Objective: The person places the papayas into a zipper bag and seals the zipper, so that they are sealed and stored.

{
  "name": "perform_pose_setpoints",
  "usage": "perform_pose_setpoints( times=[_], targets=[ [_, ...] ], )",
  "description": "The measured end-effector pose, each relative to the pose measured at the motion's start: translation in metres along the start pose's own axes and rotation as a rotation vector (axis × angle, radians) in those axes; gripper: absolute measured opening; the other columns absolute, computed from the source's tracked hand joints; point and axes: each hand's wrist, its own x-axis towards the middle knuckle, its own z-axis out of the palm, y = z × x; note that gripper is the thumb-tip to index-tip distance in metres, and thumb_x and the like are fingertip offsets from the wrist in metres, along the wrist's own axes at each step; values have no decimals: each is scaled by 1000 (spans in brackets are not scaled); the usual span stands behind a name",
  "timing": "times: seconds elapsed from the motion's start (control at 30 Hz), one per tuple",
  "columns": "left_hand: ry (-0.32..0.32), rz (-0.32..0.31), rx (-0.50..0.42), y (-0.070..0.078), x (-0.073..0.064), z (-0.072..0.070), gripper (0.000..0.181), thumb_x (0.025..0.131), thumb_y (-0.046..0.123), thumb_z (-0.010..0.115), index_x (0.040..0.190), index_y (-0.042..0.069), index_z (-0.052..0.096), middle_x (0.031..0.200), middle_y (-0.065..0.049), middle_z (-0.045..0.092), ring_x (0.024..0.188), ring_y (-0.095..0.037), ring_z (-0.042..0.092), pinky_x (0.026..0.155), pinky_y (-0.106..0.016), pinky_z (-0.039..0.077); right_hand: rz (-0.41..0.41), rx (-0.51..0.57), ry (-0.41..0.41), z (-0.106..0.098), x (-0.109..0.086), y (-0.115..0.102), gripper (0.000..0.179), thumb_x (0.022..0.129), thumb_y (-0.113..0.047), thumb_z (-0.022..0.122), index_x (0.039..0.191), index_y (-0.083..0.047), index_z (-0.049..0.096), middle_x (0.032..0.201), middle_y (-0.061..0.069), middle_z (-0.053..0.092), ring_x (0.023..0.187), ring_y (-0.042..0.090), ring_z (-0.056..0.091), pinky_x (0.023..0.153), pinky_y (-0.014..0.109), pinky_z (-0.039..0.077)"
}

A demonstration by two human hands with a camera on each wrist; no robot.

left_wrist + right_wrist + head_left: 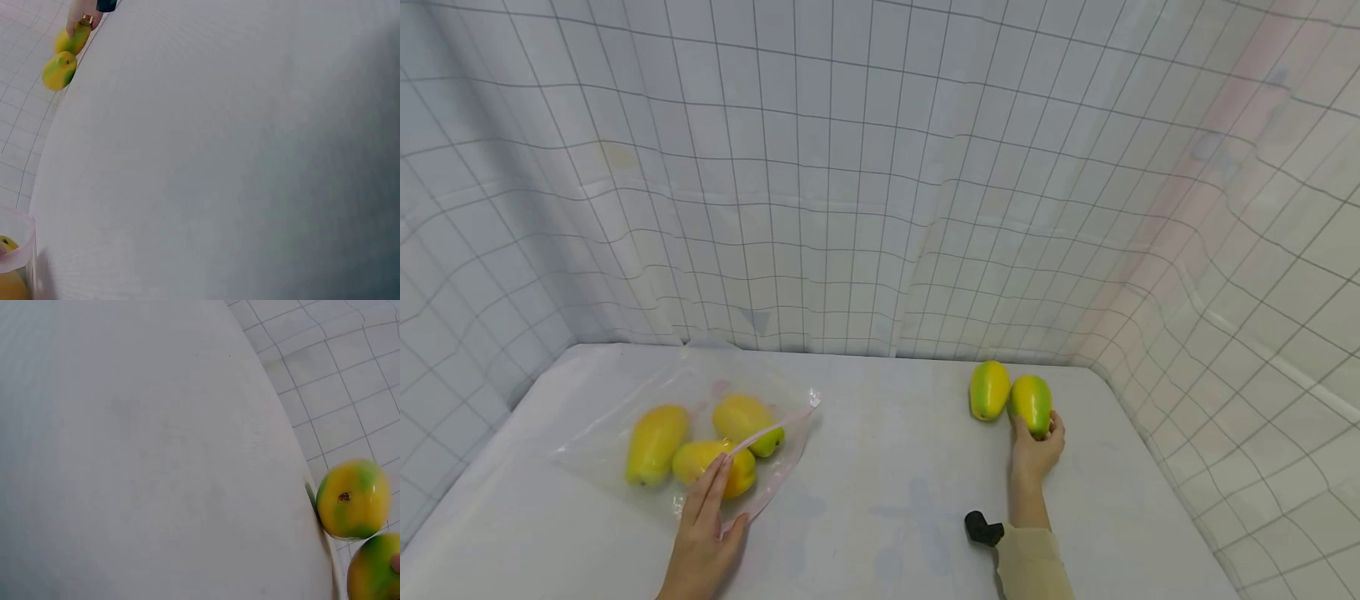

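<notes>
Over on the far right of the table (865, 483), the right hand (1037, 450) has its fingers curled round the near end of a yellow-green fruit (1032, 402), just beside its twin (990, 390). I'd guess it is firm, smooth and a little slippery, so a grip round its wide middle looks surest. At left, the left hand (706, 533) lies with fingers fairly straight against the mouth of a clear bag (602, 442), which looks thin and floppy, best held by its pink edge (778, 493). Film blurs the three fruits (657, 442) inside. The gripped fruit's underside is hidden, and the right-wrist view cuts it off.
</notes>
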Motion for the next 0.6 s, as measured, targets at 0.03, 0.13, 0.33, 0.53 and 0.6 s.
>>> perform_pose_setpoints(
  times=[0.03,0.13,0.33,0.53,0.6],
  targets=[
    [-4,-4,-3,0,0,0,70,93,50,29,136,-4,36,138,-18,37,133,-7,22,112,-19,11,6,9,-2,-1,0,-2,63,87,-12,60,141,-8,29,141,18,29,126,31,32,107,41,30],
    [-10,-9,-7,0,0,0,71,93,51,29,136,-4,36,139,-16,36,133,-7,22,113,-21,11,3,44,0,-1,0,-8,62,87,-13,60,141,-10,31,142,15,29,123,29,35,104,38,34],
    [-18,-11,-13,-1,0,0,71,93,51,28,136,-5,36,140,-16,35,134,-7,20,114,-25,10,-59,66,-7,1,-3,-20,58,85,-11,62,137,-9,37,135,13,37,107,21,41,91,27,41],
    [-23,-20,-44,-1,0,0,71,93,51,30,136,-7,36,139,-18,36,133,-8,22,113,-22,11,-100,78,-48,5,-12,-32,55,84,-9,63,134,-8,42,126,11,41,95,13,43,86,22,42],
    [-23,-21,-47,-1,0,0,71,93,50,30,136,-7,36,139,-18,36,133,-7,22,113,-22,11,-108,70,-74,8,-16,-35,54,83,-10,64,133,-8,43,124,11,42,93,13,44,84,18,43]
  ],
)
